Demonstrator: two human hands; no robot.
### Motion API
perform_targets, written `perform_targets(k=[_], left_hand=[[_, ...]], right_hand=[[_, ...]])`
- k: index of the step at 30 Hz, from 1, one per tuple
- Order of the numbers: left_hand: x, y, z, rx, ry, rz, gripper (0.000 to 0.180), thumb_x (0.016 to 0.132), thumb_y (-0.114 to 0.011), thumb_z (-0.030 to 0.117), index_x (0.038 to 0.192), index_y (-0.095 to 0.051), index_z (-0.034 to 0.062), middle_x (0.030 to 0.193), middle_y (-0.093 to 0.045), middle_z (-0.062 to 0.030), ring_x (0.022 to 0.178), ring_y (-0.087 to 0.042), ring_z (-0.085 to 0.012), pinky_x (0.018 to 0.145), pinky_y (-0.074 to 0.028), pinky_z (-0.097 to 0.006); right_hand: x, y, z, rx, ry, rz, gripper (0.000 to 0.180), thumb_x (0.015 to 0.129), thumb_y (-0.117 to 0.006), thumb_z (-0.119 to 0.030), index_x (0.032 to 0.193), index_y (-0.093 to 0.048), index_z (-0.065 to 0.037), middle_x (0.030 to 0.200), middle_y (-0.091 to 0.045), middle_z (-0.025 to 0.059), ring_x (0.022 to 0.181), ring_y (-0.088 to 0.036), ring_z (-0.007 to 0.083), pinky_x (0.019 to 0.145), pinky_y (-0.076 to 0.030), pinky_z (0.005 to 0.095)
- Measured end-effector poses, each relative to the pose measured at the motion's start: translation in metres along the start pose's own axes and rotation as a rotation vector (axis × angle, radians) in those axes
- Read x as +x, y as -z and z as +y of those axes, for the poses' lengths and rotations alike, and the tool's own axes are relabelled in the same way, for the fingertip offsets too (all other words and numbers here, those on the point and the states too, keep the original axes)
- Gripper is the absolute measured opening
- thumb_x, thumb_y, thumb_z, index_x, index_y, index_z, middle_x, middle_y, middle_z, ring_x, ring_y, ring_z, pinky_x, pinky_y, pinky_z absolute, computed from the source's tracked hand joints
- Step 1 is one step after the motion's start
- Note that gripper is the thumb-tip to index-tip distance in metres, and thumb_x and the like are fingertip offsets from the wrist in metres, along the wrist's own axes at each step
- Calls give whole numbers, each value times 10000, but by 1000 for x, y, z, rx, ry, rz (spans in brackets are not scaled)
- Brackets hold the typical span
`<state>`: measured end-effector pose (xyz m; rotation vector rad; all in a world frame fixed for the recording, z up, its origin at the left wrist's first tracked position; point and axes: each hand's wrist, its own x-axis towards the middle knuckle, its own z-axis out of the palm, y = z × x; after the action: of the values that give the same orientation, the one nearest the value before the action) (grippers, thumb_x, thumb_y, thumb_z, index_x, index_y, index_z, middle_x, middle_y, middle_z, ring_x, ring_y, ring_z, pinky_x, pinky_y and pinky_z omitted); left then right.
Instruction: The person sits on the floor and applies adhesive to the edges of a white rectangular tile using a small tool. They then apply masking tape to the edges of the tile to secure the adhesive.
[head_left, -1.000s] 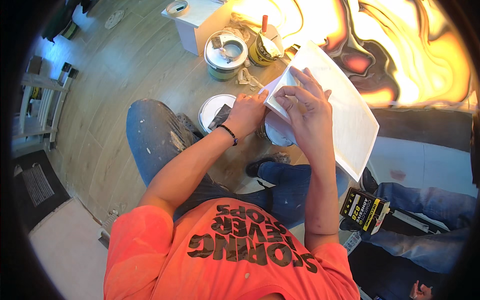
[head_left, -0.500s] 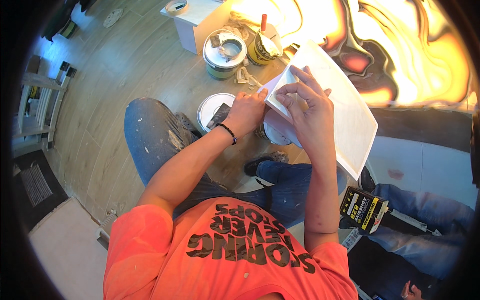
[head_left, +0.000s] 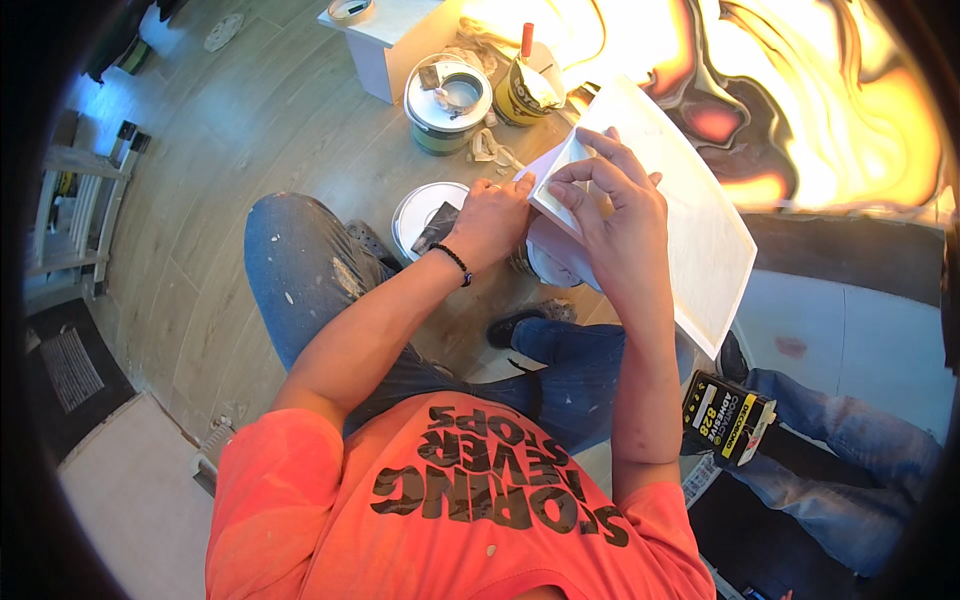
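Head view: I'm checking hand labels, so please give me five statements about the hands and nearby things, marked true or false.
1. The left hand grips the edge of the white panel. True.
2. The bracelet is on the right wrist. False: the bracelet is on the left wrist.
3. On the right hand, thumb and forefinger tips are close together. True.
4. A dark flat piece lies on a white bucket lid. True.
5. The shirt is blue. False: the shirt is orange.
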<state>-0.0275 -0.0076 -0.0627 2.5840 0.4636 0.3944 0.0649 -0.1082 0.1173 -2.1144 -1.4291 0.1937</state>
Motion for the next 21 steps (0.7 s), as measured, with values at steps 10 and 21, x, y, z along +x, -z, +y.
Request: perform_targets(k=[10, 21], left_hand=[[1, -5, -1, 8, 11, -16, 552, 940, -633, 201, 1407, -542, -79, 921, -753, -186, 843, -756, -311, 855, -485, -422], [2, 4, 3, 83, 0, -78, 483, 991, -594, 248, 1401, -573, -5, 1128, -732, -171, 857, -750, -264, 858, -492, -443]], right_hand=[[-4, -7, -12, -63, -3, 42, 97, 971, -640, -53, 1065, -660, -45, 1268, -541, 180, 1412, -454, 458, 1149, -208, 789], [-11, -2, -2, 83, 35, 57, 56, 986, -599, -37, 1028, -619, -6, 1152, -645, 157, 1370, -513, 424, 1193, -258, 647]])
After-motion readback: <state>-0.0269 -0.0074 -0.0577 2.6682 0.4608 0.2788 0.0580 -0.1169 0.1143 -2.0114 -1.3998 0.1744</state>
